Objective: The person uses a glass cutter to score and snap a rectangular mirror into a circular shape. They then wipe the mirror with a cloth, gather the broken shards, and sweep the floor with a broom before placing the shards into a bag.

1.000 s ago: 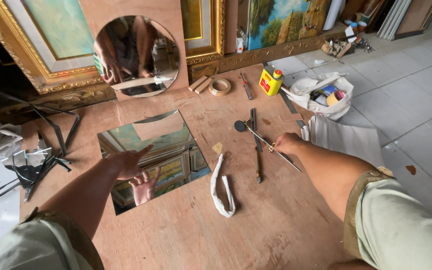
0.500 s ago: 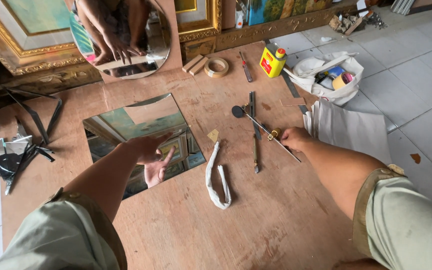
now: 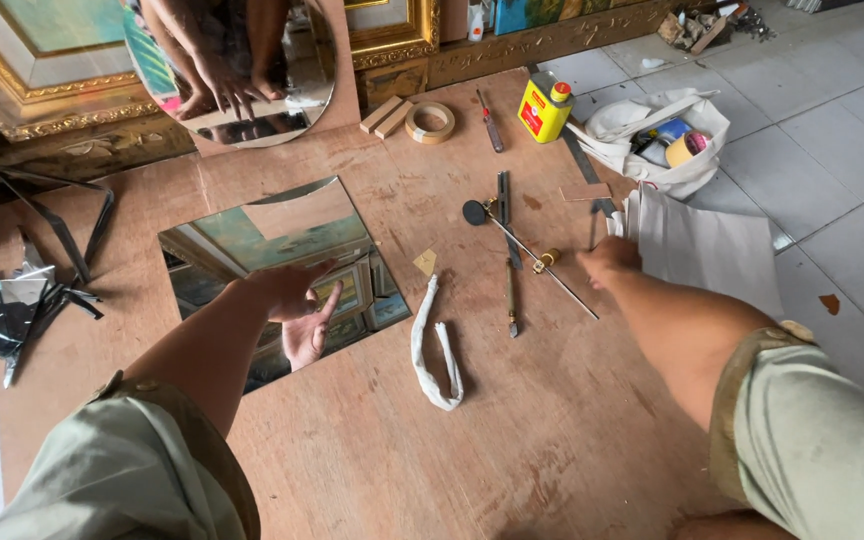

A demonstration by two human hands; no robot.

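surface: brown plywood board (image 3: 372,440) laid flat on a tiled floor (image 3: 832,130), gilt picture frames (image 3: 12,75) leaning along the 12 o'clock edge
left hand: left hand (image 3: 287,290) flat on the square mirror (image 3: 252,245), fingers spread apart, gripping nothing; its reflection shows just under it
mirror: lies flat on the board, left of centre, one top corner cut in a curve
right hand: right hand (image 3: 609,260) at 3 o'clock, by the board's edge, touching the sheets of white paper (image 3: 702,250); blurred, cannot tell whether the fingers are closed
tools: long thin rod with a brass fitting (image 3: 542,265) just beside the right hand at its 9 o'clock; glass cutter (image 3: 510,300) next to it
rag: twisted white cloth (image 3: 437,350) between mirror and tools, 6 o'clock of centre
far edge: tape roll (image 3: 430,122), yellow bottle with red cap (image 3: 544,108), white bag (image 3: 652,140) at 1 o'clock
round mirror: round mirror (image 3: 232,70) propped at 11 o'clock
scrap: dark offcuts (image 3: 22,300) at 9 o'clock
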